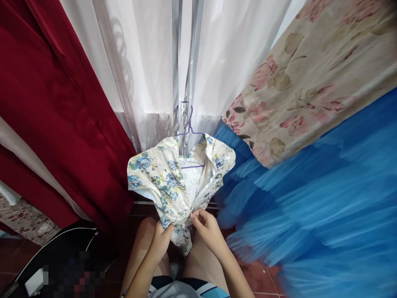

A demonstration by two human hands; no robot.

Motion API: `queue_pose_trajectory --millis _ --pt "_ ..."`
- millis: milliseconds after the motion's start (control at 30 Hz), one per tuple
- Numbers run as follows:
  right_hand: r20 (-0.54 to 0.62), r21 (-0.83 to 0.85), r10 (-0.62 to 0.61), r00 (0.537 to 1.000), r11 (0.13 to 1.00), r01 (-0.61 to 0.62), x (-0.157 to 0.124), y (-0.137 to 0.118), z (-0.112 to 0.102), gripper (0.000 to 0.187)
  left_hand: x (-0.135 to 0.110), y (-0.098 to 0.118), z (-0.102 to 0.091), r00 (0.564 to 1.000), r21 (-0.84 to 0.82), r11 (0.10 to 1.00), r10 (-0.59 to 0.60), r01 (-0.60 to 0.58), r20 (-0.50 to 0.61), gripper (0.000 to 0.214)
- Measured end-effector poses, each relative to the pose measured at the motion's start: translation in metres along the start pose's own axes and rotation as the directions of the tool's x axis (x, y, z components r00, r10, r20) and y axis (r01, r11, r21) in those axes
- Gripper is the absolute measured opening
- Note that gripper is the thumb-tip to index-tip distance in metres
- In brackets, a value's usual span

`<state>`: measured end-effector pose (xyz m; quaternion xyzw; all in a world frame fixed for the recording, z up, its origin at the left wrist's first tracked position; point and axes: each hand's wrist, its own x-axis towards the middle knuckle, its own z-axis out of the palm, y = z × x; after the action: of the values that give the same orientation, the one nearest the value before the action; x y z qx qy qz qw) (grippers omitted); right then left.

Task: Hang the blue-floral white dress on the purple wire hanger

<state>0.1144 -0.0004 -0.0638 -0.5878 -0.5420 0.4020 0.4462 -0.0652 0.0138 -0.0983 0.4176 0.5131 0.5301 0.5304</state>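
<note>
A white short-sleeved shirt (170,176) with blue flowers hangs on a purple wire hanger (190,129) in front of me. Its neck is open and part of the hanger's bar shows inside. My left hand (163,236) grips the front of the garment low down, thumb on top of the cloth. On the other side, my right hand (204,223) pinches the edge of the front opening between thumb and fingertips. The lower end of the shirt hangs between my knees. Any button under my right fingertips is too small to make out.
White curtains (149,62) hang behind the shirt. Dark red cloth (62,103) hangs at the left, above a black round container (65,256). On the right hang a beige flowered cloth (304,91) and blue tulle (325,198). Red tiles (259,275) cover the floor.
</note>
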Motion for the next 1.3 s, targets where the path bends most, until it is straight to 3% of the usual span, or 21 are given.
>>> queue_pose_trajectory --millis 67,100,167,200,233,300,367,500,633,733,933,1067,1167,1300 --pt "0.059 0.052 0.011 0.998 0.999 -0.014 0.0 -0.001 0.001 0.028 0.0 0.003 -0.007 0.99 -0.014 0.996 0.087 -0.089 -0.109 0.027" --pt "0.086 0.08 0.024 0.996 0.996 -0.031 -0.001 -0.001 0.002 0.028 -0.001 0.005 -0.01 0.963 0.007 0.986 0.166 -0.168 -0.21 0.03" --pt "0.132 0.137 0.065 0.989 0.987 -0.083 -0.004 -0.003 0.004 0.027 -0.006 0.007 -0.013 0.869 0.129 0.939 0.344 -0.319 -0.357 0.032" --pt "0.151 0.165 0.088 0.985 0.98 -0.113 -0.006 -0.005 0.006 0.027 -0.009 0.007 -0.011 0.851 0.198 0.913 0.406 -0.358 -0.334 0.029" --pt "0.169 0.192 0.106 0.98 0.972 -0.139 -0.008 -0.007 0.009 0.027 -0.012 0.007 -0.008 0.868 0.248 0.894 0.43 -0.373 -0.246 0.026" --pt "0.194 0.243 0.113 0.974 0.957 -0.16 -0.011 -0.013 0.016 0.026 -0.017 0.005 0.003 0.929 0.283 0.89 0.37 -0.358 0.014 0.025" --pt "0.19 0.276 0.09 0.978 0.951 -0.142 -0.013 -0.018 0.023 0.026 -0.017 0.002 0.016 0.941 0.285 0.902 0.28 -0.325 0.19 0.029" --pt "0.207 0.279 0.101 0.973 0.947 -0.158 -0.011 -0.021 0.029 0.023 -0.006 0.0 0.026 0.931 0.296 0.891 0.283 -0.344 0.228 0.016" --pt "0.305 0.318 0.194 0.932 0.902 -0.292 -0.007 -0.018 0.03 0.022 0.005 0.006 0.015 0.873 0.332 0.818 0.373 -0.47 0.315 0.015" --pt "0.337 0.364 0.241 0.91 0.858 -0.362 -0.005 -0.015 0.033 0.027 0.007 0.01 0.006 0.851 0.362 0.786 0.372 -0.502 0.371 0.018" --pt "0.245 0.411 0.192 0.95 0.867 -0.281 0.003 -0.015 0.039 0.036 0.008 0.004 0.004 0.859 0.38 0.78 0.382 -0.498 0.342 0.02" --pt "0.085 0.419 0.127 0.988 0.895 -0.151 0.027 -0.045 0.02 0.034 0.007 -0.001 0.008 0.87 0.386 0.788 0.368 -0.479 0.328 0.019" --pt "0.029 0.381 0.014 0.999 0.924 -0.024 0.057 -0.091 0.0 0.029 0.0 -0.002 0.012 0.876 0.373 0.8 0.368 -0.47 0.313 0.018" --pt "-0.052 0.425 -0.149 0.987 0.891 0.157 0.094 -0.154 -0.021 0.024 -0.011 -0.006 0.02 0.88 0.336 0.824 0.362 -0.456 0.308 0.02"
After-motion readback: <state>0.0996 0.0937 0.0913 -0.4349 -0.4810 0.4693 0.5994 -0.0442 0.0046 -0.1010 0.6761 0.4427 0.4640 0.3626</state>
